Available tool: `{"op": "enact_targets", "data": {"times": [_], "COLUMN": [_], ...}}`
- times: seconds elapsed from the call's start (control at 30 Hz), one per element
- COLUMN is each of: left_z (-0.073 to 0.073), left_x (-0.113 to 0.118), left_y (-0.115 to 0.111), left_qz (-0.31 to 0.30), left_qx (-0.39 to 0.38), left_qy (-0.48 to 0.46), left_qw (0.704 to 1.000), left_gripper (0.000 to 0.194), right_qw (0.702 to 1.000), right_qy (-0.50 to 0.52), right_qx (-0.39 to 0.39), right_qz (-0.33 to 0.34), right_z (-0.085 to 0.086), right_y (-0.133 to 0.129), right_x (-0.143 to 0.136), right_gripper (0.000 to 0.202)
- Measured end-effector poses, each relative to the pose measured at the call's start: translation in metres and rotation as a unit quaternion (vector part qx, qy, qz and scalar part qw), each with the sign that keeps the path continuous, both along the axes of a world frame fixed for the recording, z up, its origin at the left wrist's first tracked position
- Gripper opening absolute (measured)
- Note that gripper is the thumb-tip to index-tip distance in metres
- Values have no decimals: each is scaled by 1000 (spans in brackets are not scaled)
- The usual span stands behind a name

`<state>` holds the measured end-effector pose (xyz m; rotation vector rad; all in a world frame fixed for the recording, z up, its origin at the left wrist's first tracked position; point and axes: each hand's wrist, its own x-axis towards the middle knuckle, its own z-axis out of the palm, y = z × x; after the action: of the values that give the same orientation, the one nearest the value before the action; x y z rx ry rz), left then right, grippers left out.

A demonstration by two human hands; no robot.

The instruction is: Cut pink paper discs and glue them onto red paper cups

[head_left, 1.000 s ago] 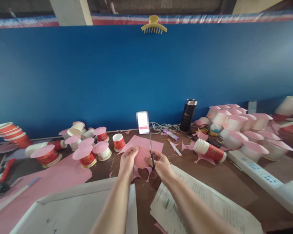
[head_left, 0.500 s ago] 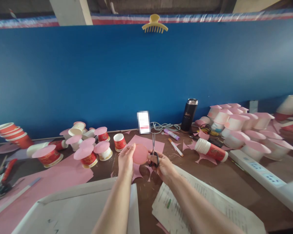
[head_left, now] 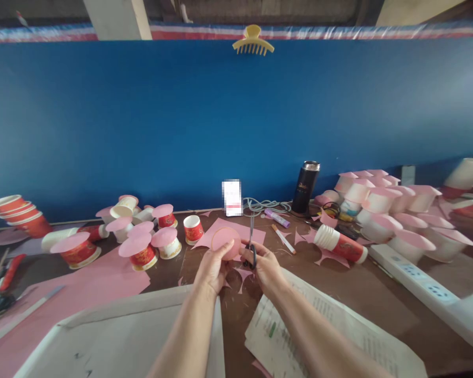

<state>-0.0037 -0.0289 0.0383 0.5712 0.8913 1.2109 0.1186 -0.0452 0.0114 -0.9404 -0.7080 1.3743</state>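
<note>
My left hand (head_left: 215,268) pinches a round pink paper disc (head_left: 224,241) with an orange-tinted rim, thumb on top and fingers beneath. Close beside it, my right hand (head_left: 266,268) is closed around black-handled scissors (head_left: 252,244), whose blades point away from me, to the right of the disc. Under and around both hands lie pink paper scraps (head_left: 243,278). Behind the disc is a sheet of pink paper (head_left: 211,231) with a cut edge. A red paper cup (head_left: 193,230) stands just left of that sheet.
Paper cups topped with pink discs (head_left: 137,251) stand at left, more (head_left: 384,199) at right. A black thermos (head_left: 305,186), a purple glue stick (head_left: 277,217), a marker (head_left: 283,239) and a power strip (head_left: 413,273) lie around. A white box (head_left: 142,336) and printed sheets (head_left: 323,325) are nearest me.
My left hand has shifted its grip from the disc's left side to its lower edge, and the disc has turned and moved slightly up. My right hand keeps the scissors beside it.
</note>
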Motion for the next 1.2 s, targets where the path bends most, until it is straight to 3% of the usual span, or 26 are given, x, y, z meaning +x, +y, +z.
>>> {"op": "enact_targets", "data": {"times": [0.13,0.3,0.53,0.83,1.2], "left_z": [5,11,5,4,-1], "left_x": [-4,-8,-15,-19,-20], "left_y": [3,3,7,7,7], "left_qz": [71,110,136,100,97], "left_qx": [12,46,74,96,111], "left_qy": [-8,4,31,65,83], "left_qw": [997,993,987,988,986], "left_gripper": [35,39,42,44,47], "right_qw": [996,985,983,983,984], "right_qy": [-58,-95,-102,-122,-118], "right_qx": [-16,25,38,29,47], "right_qz": [72,142,150,138,124], "right_z": [1,6,12,27,21], "right_y": [-6,-13,-15,-21,-18], "right_x": [-2,-5,-3,-6,-8], "right_gripper": [48,41,52,60,59]}}
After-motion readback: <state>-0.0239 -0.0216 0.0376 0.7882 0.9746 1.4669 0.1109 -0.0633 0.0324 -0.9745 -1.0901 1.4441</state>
